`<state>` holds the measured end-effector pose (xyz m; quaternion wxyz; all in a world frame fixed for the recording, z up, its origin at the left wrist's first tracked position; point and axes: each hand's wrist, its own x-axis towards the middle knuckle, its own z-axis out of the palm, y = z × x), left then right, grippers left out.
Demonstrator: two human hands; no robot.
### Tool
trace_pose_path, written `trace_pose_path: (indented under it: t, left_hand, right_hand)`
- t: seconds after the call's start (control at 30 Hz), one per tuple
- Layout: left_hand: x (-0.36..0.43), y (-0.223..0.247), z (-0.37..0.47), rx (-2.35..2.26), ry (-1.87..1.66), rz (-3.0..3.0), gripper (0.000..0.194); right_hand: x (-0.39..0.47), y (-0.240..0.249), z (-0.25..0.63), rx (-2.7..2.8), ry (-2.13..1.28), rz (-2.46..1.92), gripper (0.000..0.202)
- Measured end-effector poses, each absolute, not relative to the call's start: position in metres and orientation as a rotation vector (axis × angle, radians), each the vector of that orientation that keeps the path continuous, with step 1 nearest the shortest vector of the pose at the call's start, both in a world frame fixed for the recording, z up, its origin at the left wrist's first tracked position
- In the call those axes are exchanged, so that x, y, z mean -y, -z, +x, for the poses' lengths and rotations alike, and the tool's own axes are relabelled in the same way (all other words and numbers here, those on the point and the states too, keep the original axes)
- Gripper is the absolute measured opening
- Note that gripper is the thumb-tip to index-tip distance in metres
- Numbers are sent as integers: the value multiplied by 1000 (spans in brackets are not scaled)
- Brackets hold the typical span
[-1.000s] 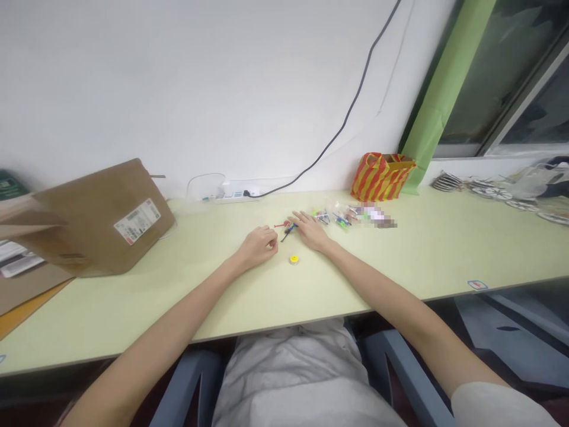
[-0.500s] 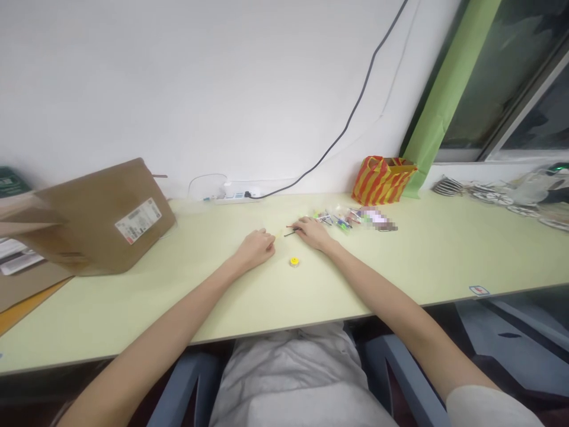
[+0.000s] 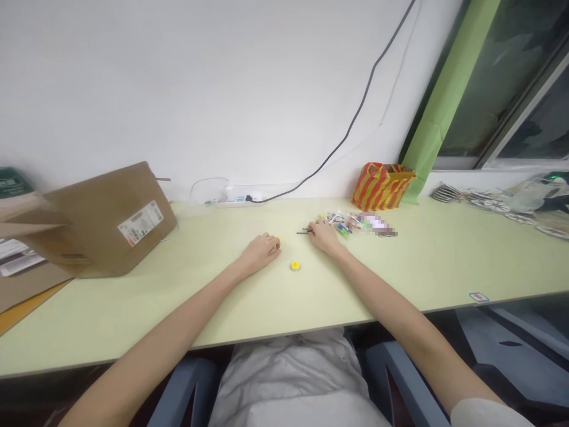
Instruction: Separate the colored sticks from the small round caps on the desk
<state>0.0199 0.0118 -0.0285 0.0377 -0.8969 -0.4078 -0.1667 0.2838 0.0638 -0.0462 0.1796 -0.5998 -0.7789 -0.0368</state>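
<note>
My left hand [image 3: 261, 251] rests on the pale green table, its fingers curled round a small yellow thing [image 3: 278, 242] that shows only at the fingertips. My right hand [image 3: 324, 236] is closed on thin dark sticks [image 3: 303, 232], whose ends point left. Between the hands and nearer the table's front edge lies a small round yellow-topped container [image 3: 295, 266]. Just beyond my right hand is a pile of small coloured pens or sticks [image 3: 342, 225], some seemingly in clear wrapping.
A cardboard box [image 3: 106, 219] stands at the left. Near the wall are a power strip [image 3: 233, 200] with a black cable [image 3: 347, 133] and a red-yellow striped bag [image 3: 382, 187]. Flat round pieces [image 3: 491, 204] lie at the far right.
My right hand has moved right with the dark sticks, towards the coloured pile. My left hand has shifted slightly right, and more of the yellow thing shows at its fingertips.
</note>
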Motion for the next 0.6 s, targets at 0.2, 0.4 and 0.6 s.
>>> trace_pose_path:
  t: [0.2, 0.4, 0.6]
  left_hand:
    - [-5, 28, 18, 1118, 546, -2898, 28]
    - [-7, 28, 16, 1180, 511, -2815, 33]
    - [-11, 32, 16, 1164, 466, -2815, 32]
  right_hand:
    - [-59, 42, 282, 2221, 82, -1692, 27]
    - [-57, 38, 281, 2193, 113, -1595, 26]
    - [-57, 32, 277, 2031, -25, -1525, 24]
